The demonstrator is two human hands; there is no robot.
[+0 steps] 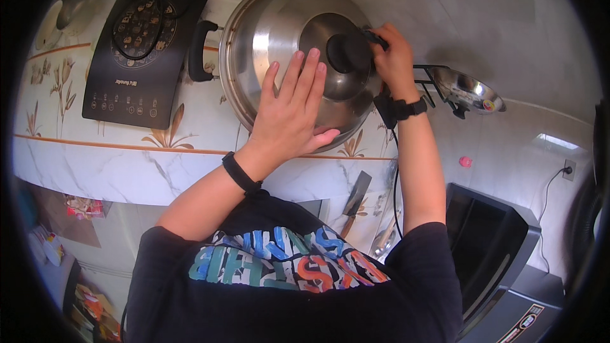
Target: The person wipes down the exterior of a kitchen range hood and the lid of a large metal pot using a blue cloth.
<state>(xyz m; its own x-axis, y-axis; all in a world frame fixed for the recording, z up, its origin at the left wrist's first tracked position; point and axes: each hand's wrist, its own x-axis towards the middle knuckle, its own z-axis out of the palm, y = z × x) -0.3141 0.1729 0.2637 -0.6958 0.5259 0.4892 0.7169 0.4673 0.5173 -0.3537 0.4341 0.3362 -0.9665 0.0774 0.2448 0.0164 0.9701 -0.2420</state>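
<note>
A large stainless steel pot [233,71] with a domed metal lid [281,14] stands on the tiled counter before me. The lid has a black knob [344,52] on top. My left hand [290,109] is spread flat, palm down, over the near side of the lid and holds nothing. At the pot's right side, my right hand [393,57] has its fingers closed around a black side handle [376,39]. The opposite black handle [202,51] points left. Left of the pot lies a black induction cooker [131,85] with a looped black cord [114,40] on it.
Bowls [71,16] sit at the far left. A steel pan or lid [467,90] rests on a wall rack at right. A cleaver [357,193] lies near my torso's right side, and a dark microwave oven [486,243] stands at lower right. The marbled counter edge [119,171] runs before me.
</note>
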